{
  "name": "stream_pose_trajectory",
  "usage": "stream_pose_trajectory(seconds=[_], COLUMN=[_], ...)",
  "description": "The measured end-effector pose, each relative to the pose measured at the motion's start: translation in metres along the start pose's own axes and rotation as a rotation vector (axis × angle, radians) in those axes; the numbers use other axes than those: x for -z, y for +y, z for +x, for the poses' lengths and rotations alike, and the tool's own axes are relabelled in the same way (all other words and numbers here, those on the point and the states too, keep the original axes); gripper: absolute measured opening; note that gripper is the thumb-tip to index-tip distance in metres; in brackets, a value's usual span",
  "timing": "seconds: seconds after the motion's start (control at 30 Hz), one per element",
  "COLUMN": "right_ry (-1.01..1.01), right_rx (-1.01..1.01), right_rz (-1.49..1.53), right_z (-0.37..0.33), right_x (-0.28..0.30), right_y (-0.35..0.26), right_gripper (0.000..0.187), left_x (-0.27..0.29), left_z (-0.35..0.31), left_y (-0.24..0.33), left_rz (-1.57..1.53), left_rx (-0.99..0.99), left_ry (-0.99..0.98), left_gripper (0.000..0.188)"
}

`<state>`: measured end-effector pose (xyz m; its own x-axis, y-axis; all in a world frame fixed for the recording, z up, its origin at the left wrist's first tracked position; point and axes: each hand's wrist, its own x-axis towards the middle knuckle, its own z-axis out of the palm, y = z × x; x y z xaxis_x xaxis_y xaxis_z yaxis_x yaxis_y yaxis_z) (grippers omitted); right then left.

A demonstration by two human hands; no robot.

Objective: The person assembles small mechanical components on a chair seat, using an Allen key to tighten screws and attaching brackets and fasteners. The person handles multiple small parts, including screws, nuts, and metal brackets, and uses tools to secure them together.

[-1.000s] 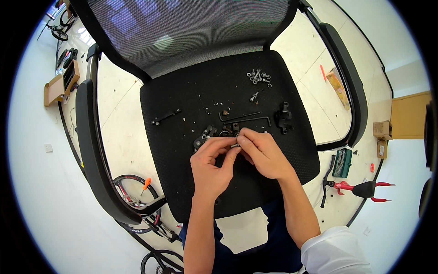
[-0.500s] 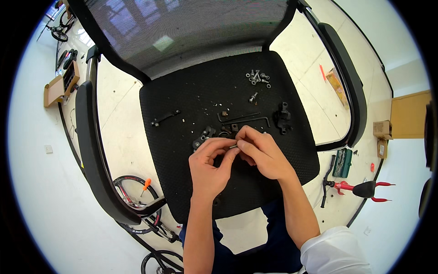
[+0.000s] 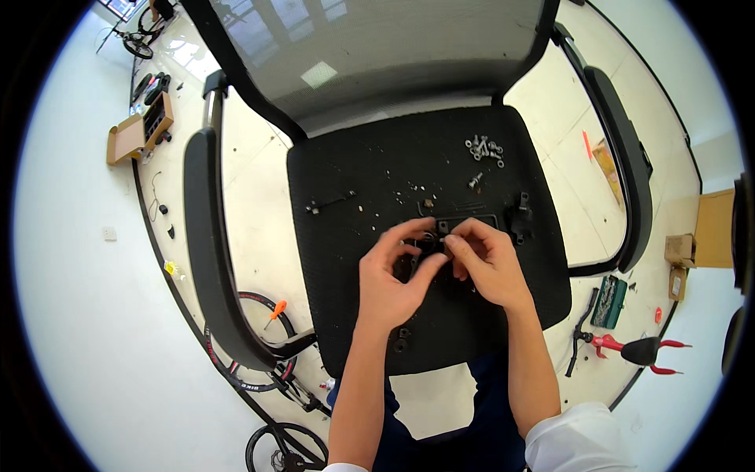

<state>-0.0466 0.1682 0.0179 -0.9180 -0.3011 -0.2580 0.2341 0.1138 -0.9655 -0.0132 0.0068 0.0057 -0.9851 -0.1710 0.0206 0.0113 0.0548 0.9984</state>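
Note:
Both hands are over the black chair seat [image 3: 346,267]. My left hand [image 3: 397,279] has its thumb and fingers apart, curved around the space above some small dark metal parts [image 3: 429,242]. Close beside it, my right hand [image 3: 491,267] is pinched; a tiny pale tip shows at its fingertips, too small to name. Just beyond the fingers lie hex keys [image 3: 472,218] and a small dark square block [image 3: 443,226]. A black bracket-like part [image 3: 521,218] sits right of my right hand. Nearer to me, small dark round parts [image 3: 402,340] rest below my left hand.
A cluster of silver bolts and nuts [image 3: 484,149] lies on the seat's far right, a single bolt [image 3: 475,180] nearer. A slim black part [image 3: 330,202] lies at left. Armrests [image 3: 206,244] flank the seat. On the floor are a bike wheel [image 3: 244,299], an orange-handled screwdriver [image 3: 277,311] and a green toolbox [image 3: 609,302].
My left fingers have come off the small metal piece pinched between both hands and spread apart. The right hand stays pinched. The whole view has shifted, so the chair appears farther right.

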Motion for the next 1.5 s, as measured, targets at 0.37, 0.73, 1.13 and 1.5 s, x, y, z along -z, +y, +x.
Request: stream_pose_trajectory(seconds=[0.37,0.73,1.13,1.5], right_ry=[0.040,0.003,0.018,0.088], right_rx=[0.073,0.040,0.048,0.146], right_rz=[0.078,0.176,0.178,0.094], right_z=[0.013,0.009,0.009,0.009], right_x=[-0.009,-0.024,-0.030,-0.022], right_y=[0.008,-0.001,-0.001,0.003], right_gripper=[0.016,0.017,0.015,0.016], left_x=[0.071,0.047,0.039,0.032], left_z=[0.022,0.007,-0.004,-0.006], left_y=[-0.038,-0.013,-0.008,-0.008], left_rz=[0.915,-0.074,-0.187,-0.225], left_rx=[-0.015,0.276,0.289,0.325], left_ry=[0.269,0.215,0.006,-0.128], left_gripper=[0.028,0.017,0.022,0.024])
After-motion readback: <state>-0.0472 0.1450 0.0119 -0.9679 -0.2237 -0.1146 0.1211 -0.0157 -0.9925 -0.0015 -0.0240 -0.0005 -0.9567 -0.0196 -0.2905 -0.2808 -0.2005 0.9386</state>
